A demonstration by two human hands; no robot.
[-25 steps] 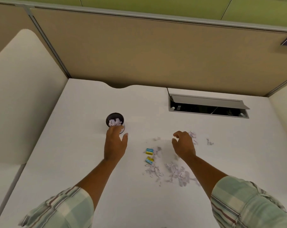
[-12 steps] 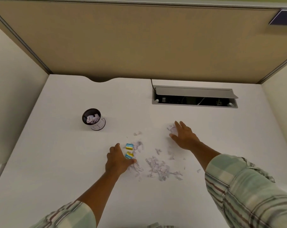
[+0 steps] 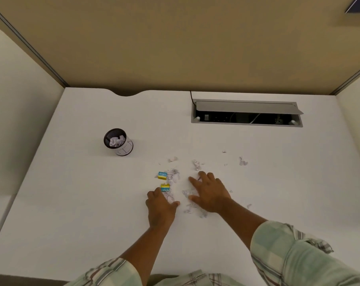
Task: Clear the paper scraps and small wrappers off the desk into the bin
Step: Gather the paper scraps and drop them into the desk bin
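Note:
White paper scraps (image 3: 173, 175) lie scattered across the middle of the white desk (image 3: 71, 203), with a few more scraps (image 3: 242, 161) further right. Two small blue-and-yellow wrappers sit among them, one (image 3: 162, 175) farther away and one (image 3: 165, 187) right at my left fingertips. My left hand (image 3: 160, 205) rests flat on the desk beside the pile, fingers apart. My right hand (image 3: 209, 193) lies spread over the scraps, palm down. A small black mesh bin (image 3: 118, 141) with crumpled paper inside stands to the left, well apart from both hands.
An open cable tray (image 3: 246, 115) with a grey lid is set into the desk at the back right. Beige partition panels (image 3: 175, 48) close off the back and both sides. My plaid sleeves fill the lower edge.
My right hand has slid left and nearer over the scraps, toward my left hand. My left hand stays by the nearer wrapper. The scraps lie more bunched between the hands.

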